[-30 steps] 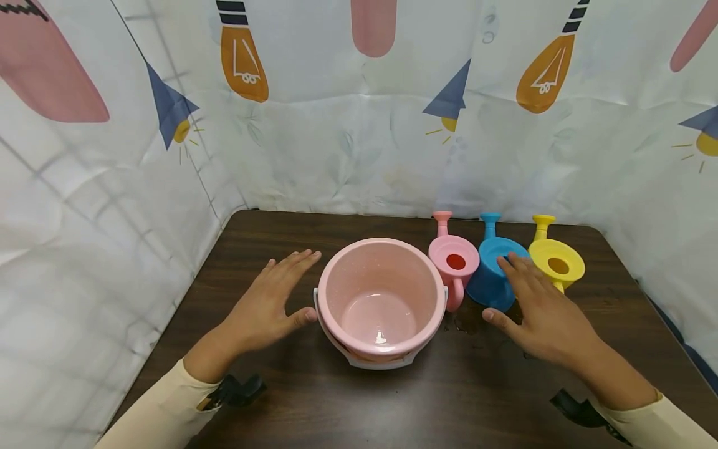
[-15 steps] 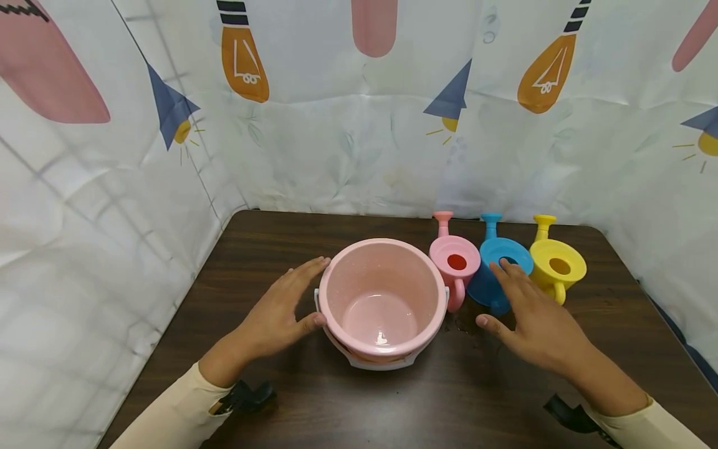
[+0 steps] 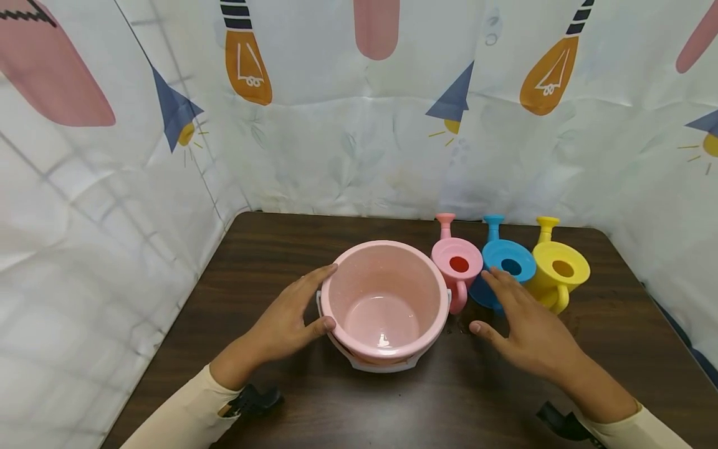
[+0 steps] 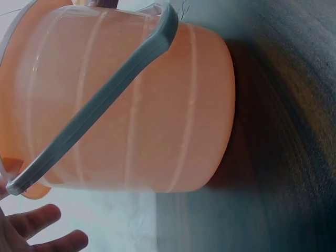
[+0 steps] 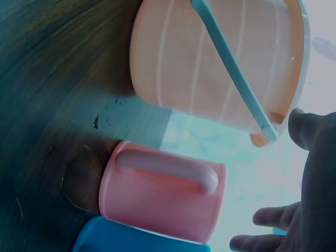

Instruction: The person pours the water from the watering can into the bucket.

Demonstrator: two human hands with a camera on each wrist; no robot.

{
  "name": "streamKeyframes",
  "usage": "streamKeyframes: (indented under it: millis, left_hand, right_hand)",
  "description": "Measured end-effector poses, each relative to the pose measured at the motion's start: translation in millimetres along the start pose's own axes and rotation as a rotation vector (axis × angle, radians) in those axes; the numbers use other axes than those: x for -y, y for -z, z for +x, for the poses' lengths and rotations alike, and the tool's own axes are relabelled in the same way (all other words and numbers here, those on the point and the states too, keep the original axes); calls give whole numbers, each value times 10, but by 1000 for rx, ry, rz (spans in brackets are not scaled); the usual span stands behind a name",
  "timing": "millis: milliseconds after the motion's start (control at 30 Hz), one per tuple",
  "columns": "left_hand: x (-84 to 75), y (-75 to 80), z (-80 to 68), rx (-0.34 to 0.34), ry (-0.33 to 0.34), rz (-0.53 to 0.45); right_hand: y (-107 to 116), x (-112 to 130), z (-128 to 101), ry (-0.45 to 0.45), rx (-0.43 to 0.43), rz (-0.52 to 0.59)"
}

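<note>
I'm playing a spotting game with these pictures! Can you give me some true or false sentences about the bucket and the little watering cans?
1. Three small watering cans stand in a row: pink, blue, yellow. True.
2. The pink bucket is full of water. False: it looks empty.
3. The left hand touches the bucket's side. True.
4. The right hand holds the yellow can. False: it is open, near the blue one.
5. The bucket's handle stands straight up. False: it hangs down at the front.
</note>
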State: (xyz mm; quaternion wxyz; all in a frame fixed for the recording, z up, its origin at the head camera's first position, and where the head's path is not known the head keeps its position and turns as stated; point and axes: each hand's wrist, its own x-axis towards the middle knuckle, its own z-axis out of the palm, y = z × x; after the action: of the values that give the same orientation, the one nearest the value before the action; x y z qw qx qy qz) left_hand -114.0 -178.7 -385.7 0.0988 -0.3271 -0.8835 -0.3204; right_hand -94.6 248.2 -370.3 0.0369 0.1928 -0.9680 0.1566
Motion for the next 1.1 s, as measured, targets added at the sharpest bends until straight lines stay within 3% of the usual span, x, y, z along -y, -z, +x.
streamKeyframes:
  millis: [367, 633, 933, 1100]
  left_hand:
    - [12, -43, -10, -15, 0, -42]
    - [10, -50, -19, 15, 43, -112]
    - [18, -73, -18, 18, 85, -171]
    - [17, -68, -10, 21, 98, -201]
  right_hand:
    - [-132, 46, -2, 21, -29, 58]
    - [-223, 85, 21, -74, -14, 122]
    - [-370, 64, 112, -183, -72, 359]
    - [-471, 42, 174, -206, -109, 415]
